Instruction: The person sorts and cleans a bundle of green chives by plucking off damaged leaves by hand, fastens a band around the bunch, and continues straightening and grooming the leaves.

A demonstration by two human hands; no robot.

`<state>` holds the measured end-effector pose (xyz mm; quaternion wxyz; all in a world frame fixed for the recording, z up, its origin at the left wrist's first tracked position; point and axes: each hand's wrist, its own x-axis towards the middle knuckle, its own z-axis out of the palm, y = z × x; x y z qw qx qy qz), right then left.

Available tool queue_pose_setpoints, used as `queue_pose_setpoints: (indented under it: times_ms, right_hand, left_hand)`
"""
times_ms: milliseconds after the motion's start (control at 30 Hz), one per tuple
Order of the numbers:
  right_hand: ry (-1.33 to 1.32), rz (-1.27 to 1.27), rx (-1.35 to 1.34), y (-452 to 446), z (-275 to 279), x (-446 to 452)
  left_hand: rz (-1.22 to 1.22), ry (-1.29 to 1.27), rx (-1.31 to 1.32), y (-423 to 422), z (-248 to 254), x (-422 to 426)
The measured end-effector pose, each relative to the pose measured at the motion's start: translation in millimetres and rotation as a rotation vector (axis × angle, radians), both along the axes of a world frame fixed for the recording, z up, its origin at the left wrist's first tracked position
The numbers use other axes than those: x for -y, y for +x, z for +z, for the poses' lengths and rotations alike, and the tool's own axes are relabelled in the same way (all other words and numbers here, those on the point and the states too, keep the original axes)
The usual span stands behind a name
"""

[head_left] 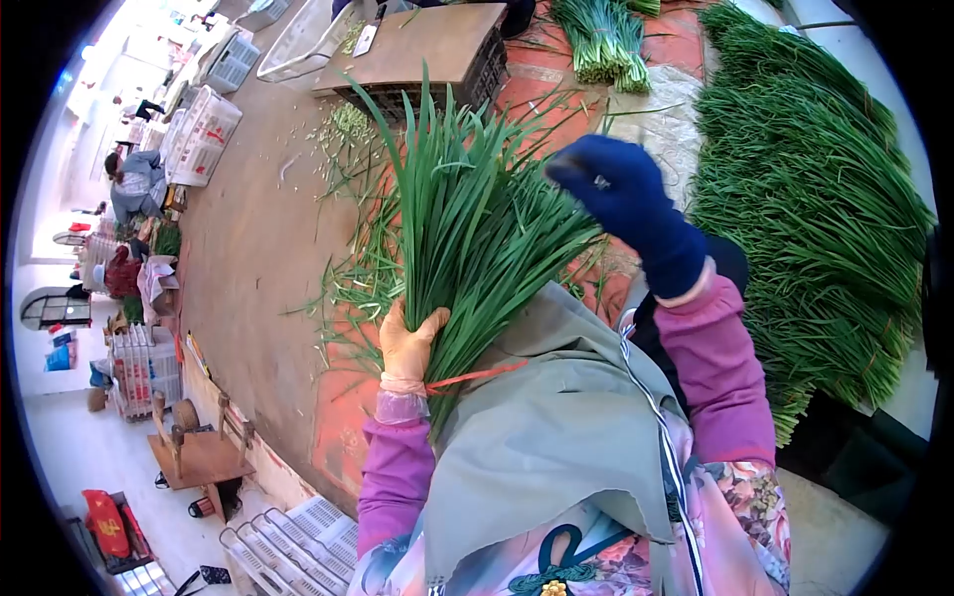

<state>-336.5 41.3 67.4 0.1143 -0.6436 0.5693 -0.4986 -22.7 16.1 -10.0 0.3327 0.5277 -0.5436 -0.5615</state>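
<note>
My left hand (407, 343), in a tan glove, is closed around a bunch of green garlic chives (472, 214). The long flat leaves fan up and to the right, and some lie across the grey apron (547, 417) on my lap. A thin red strip (477, 377) runs from my left wrist over the apron. My right hand (621, 189), in a dark blue glove, is raised to the right of the leaves, apart from them. Its fingers are curled together, and whatever they may hold is hidden.
A big heap of chives (805, 209) lies along the right. Tied bundles (601, 45) rest on the red mat at the top. A board (417, 45) sits on a dark crate. Loose trimmings (363, 273) litter the floor. Another person (137, 184) sits far left near white crates (204, 134).
</note>
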Motion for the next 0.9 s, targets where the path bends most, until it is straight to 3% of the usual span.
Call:
queue_pose_setpoints:
  times_ms: [67, 133, 200, 267, 333, 400, 467, 533, 600, 667, 733, 900]
  right_hand:
    - [0.347, -0.066, -0.302, 9.2, -12.8, 18.7]
    - [0.367, -0.1, -0.411, 10.8, -47.4, 35.0]
    - [0.388, -0.137, -0.363, 14.4, -65.9, 46.2]
    - [0.506, 0.013, -0.326, 13.0, -77.9, 54.7]
    - [0.412, 0.118, -0.211, -1.5, -89.2, 56.4]
    - [0.101, 0.235, 0.717, -25.8, -101.9, 55.1]
    - [0.297, 0.086, 1.049, -48.9, -86.5, 36.6]
    - [0.314, -0.019, 1.068, -38.1, -58.7, 23.5]
    - [0.318, 0.033, 0.765, -24.1, -30.9, 10.1]
    - [0.341, 0.16, 0.639, -11.9, -25.1, -0.1]
    - [0.535, 0.291, 0.701, -4.4, -25.2, -2.5]
    - [0.566, 0.426, 0.838, 21.5, -34.4, -0.3]
  left_hand:
    - [-0.009, -0.027, -0.005, -2.6, 2.4, -2.5]
    - [-0.041, -0.071, 0.025, -3.0, 4.8, -4.0]
    - [-0.042, -0.059, -0.018, -2.2, 4.0, -5.1]
    - [-0.047, -0.052, -0.022, -1.2, 3.6, -5.7]
    - [-0.037, -0.046, -0.043, -1.2, 3.8, -4.4]
    - [-0.053, -0.048, -0.038, 1.8, 1.4, -2.9]
    - [-0.043, -0.046, -0.047, 2.3, 0.1, -2.8]
    - [-0.041, -0.041, -0.055, 1.1, -1.3, -1.8]
    - [-0.046, -0.068, -0.02, 1.0, -1.2, -1.9]
    - [-0.044, -0.06, -0.021, 0.6, -0.8, -2.9]
    - [-0.046, -0.061, -0.02, 0.3, 0.1, -3.2]
    - [-0.051, -0.075, -0.005, -1.6, 0.8, -5.5]
